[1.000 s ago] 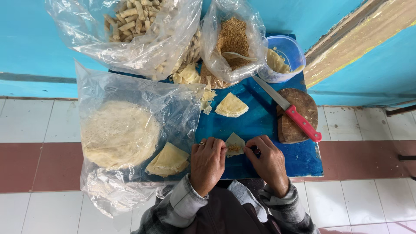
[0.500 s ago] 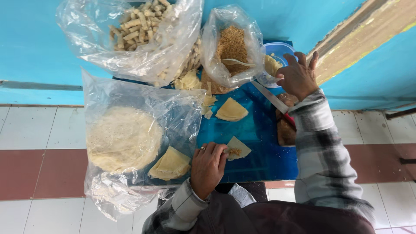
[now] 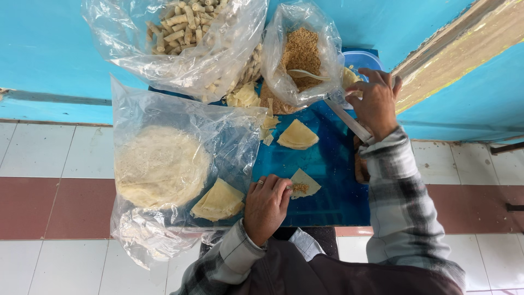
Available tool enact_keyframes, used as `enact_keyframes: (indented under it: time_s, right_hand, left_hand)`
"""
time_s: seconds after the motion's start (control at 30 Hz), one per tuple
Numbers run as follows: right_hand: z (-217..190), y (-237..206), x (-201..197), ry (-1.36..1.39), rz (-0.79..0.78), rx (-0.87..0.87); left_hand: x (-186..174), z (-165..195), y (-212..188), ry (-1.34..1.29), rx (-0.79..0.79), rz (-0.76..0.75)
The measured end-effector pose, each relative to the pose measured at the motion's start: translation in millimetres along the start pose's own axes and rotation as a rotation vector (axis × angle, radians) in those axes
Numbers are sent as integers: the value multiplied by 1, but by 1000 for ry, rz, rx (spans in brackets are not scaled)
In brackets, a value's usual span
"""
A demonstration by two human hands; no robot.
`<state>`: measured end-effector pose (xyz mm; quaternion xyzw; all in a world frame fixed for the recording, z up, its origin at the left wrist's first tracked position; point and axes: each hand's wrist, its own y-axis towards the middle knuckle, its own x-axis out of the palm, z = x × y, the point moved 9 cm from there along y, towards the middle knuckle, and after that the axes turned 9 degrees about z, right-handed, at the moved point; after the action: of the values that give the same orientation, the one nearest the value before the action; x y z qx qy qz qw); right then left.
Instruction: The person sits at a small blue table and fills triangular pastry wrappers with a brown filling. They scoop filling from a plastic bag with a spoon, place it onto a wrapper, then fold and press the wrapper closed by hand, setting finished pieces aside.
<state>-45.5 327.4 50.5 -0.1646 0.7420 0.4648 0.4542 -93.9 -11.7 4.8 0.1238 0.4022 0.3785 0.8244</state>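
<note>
My left hand (image 3: 267, 205) rests on the blue table (image 3: 334, 188), its fingertips pinning a small triangular wrapper (image 3: 307, 180) that has brown crumb filling on it. My right hand (image 3: 375, 104) is stretched out to the far right, fingers spread and curled over the rim of a blue bowl (image 3: 361, 57). What the fingertips touch inside the bowl is hidden. A knife blade (image 3: 349, 122) lies just under that hand. A folded stack of pale wrappers (image 3: 297, 135) sits mid-table between the two hands.
A clear bag of brown crumb filling (image 3: 300, 54) stands at the back. Left of it is a big bag of rolled pieces (image 3: 183, 30). A bag with round wrappers (image 3: 161, 166) and a folded wedge (image 3: 218, 201) covers the table's left. A brown board (image 3: 360, 166) peeks from under my sleeve.
My right hand left the small wrapper and reached to the far right, up to the blue bowl. My left hand has stayed on the wrapper.
</note>
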Motion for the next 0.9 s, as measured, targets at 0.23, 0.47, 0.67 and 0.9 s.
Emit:
enact_keyframes:
  time_s: [0.23,0.47,0.67,0.9]
  right_hand:
    - [-41,-34,-47,278,56,-35]
    - [-145,-147,-38,187,-244,-325]
    - [-156,-175,-36,-140,-178,-453]
    - [-138,-162,-36,-183,-164,-428]
  left_hand:
    - [-1,1,0,-8,17,9]
    - [-2,2,2,28,4,-15]
    - [-1,2,2,17,17,-12]
    - [-1,2,1,4,15,-5]
